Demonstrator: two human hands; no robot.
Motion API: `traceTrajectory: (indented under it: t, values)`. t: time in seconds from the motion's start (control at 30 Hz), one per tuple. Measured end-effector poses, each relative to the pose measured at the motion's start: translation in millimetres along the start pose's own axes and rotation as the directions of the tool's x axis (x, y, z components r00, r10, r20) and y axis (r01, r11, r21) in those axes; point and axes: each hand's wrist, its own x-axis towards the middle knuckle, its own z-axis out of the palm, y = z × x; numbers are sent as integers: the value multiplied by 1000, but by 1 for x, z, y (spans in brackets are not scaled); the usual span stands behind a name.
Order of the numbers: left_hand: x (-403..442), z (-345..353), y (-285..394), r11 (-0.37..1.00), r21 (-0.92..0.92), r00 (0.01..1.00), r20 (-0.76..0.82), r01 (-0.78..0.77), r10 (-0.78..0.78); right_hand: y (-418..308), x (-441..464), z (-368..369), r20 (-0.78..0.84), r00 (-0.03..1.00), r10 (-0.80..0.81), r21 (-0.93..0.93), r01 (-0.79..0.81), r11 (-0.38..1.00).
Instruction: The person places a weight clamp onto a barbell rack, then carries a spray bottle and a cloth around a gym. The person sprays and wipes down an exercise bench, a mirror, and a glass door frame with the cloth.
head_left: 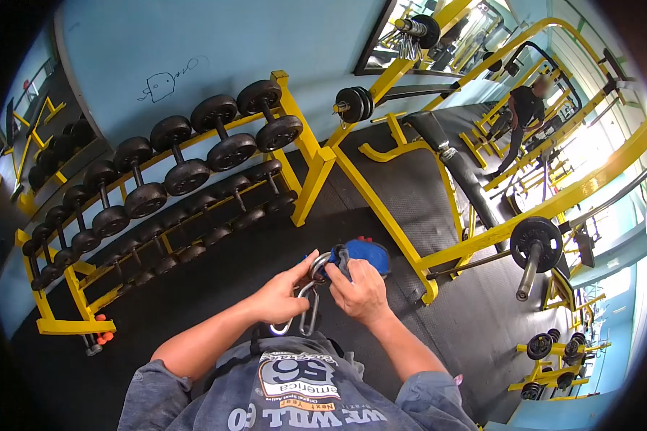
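In front of my chest, my left hand (284,293) is closed around a shiny metal spring collar (310,310), whose coil faces up and whose looped handles hang down. My right hand (359,291) pinches a dark grey and blue cloth (341,260) against the coil. The fingertips of both hands nearly meet there. Just beyond the right hand is a blue object (370,256) with a bit of red at its top edge; whether it joins the cloth or lies behind it, I cannot tell.
A yellow rack (305,179) with several black dumbbells (187,154) stands ahead to the left. At the right is a yellow bench frame with a barbell plate (535,244). A padded bench (456,172) stands beyond, and a person (528,108) is farther back. Black matting (216,316) covers the floor.
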Motion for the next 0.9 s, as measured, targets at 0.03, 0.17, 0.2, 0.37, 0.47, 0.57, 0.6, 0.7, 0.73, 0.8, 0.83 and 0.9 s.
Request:
traceTrajectory:
  t: [0.03, 0.17, 0.2, 0.37, 0.47, 0.57, 0.6, 0.7, 0.73, 0.8, 0.83, 0.9]
  values:
    - [0, -6, 8, 995, 98, 1000, 13, 5, -6, -1, 1, 6, -28, 999, 14, 8, -14, 1000]
    - [-2, 2, 6, 998, 43, 999, -19, -43, 44, -26, -6, 18, -28, 929, 368, 301, -343, 890]
    - [-3, 3, 3, 998, 41, 999, -22, -40, 40, -34, -7, 29, -113, 892, 437, 420, -356, 835]
    - [-13, -3, 2, 898, 440, 998, -51, -8, 34, -48, -9, 33, 553, 551, 625, 780, -606, -157]
    - [-9, -7, -37, 964, 265, 997, -76, 12, 8, -25, -27, 31, 784, 545, 299, 557, -403, -726]
    - [3, -15, -74, 999, 22, 983, -181, -36, 39, -7, -66, 31, 680, 731, 60, 445, -345, -826]
    - [4, -17, -72, 977, -211, 981, -185, 16, -56, -4, -71, 26, 642, 759, 107, 493, -302, -816]
    - [14, -13, -66, 836, -547, 985, -114, 43, -126, 6, -75, 19, 595, 771, 227, 582, -219, -783]
    - [20, -10, -64, 754, -657, 991, -97, 2, -87, 11, -75, 20, 666, 665, 339, 646, -286, -707]
    - [31, -4, -55, 745, -666, 995, -54, 24, -80, 25, -86, 31, 668, 548, 503, 737, -576, -352]
    - [40, -3, -48, 730, -683, 998, -42, 11, -55, 31, -83, 30, 645, 559, 520, 759, -545, -356]
    - [58, 5, -43, 772, -634, 997, 14, -50, 76, 41, -76, 19, 551, 787, 279, 757, -612, 230]
